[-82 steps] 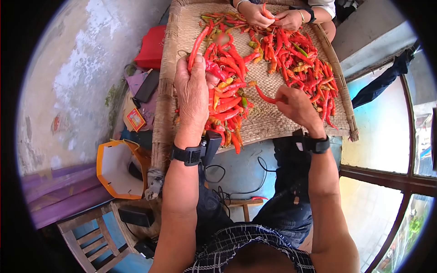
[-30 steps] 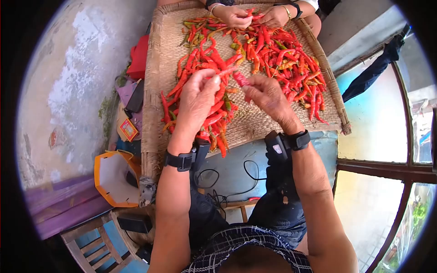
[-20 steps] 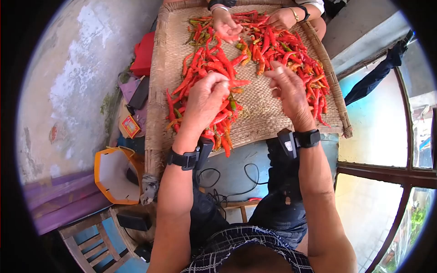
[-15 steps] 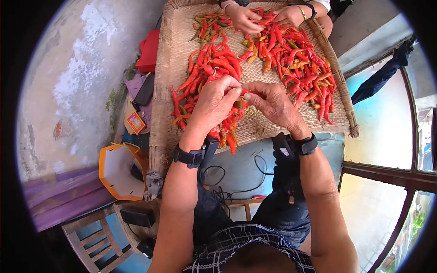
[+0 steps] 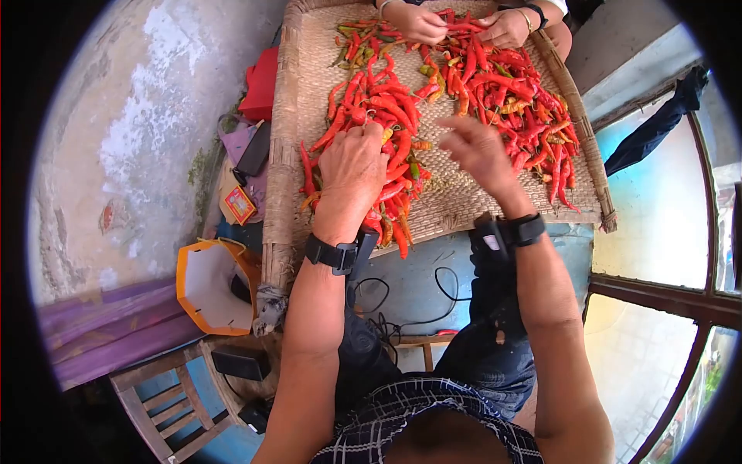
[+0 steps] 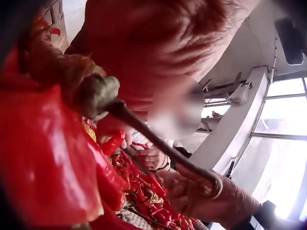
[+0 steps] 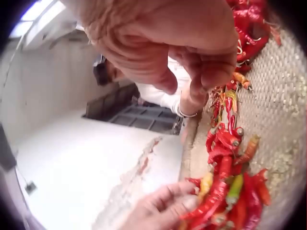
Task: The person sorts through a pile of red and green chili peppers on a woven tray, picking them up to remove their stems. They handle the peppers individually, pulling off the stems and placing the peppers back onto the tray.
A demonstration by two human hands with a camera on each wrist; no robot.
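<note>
Red chili peppers, some yellow or green, lie in a left heap [image 5: 398,116] and a right heap [image 5: 525,100] on a woven tray [image 5: 444,174]. My left hand [image 5: 353,166] is over the left heap. In the right wrist view, its fingers [image 7: 165,195] reach the peppers at the heap's edge; I cannot tell whether they pinch one. Large in the left wrist view are a red chili pepper [image 6: 43,153] and a curved stem [image 6: 158,143]. My right hand [image 5: 478,151], blurred, is over the weave between heaps. Its thumb and fingers are loosely bent and apart, holding nothing.
Across the tray, another person's hands [image 5: 421,25] work at the far peppers. Left of the tray are a red bag [image 5: 260,85], a small box [image 5: 239,204], an orange-rimmed container [image 5: 216,288] and a wooden chair [image 5: 171,410]. Black cables [image 5: 421,317] lie below.
Half a second ago both my hands met over the left heap's near edge. Now the left has shifted onto the heap and the right has drawn away rightward, with nothing visible in it.
</note>
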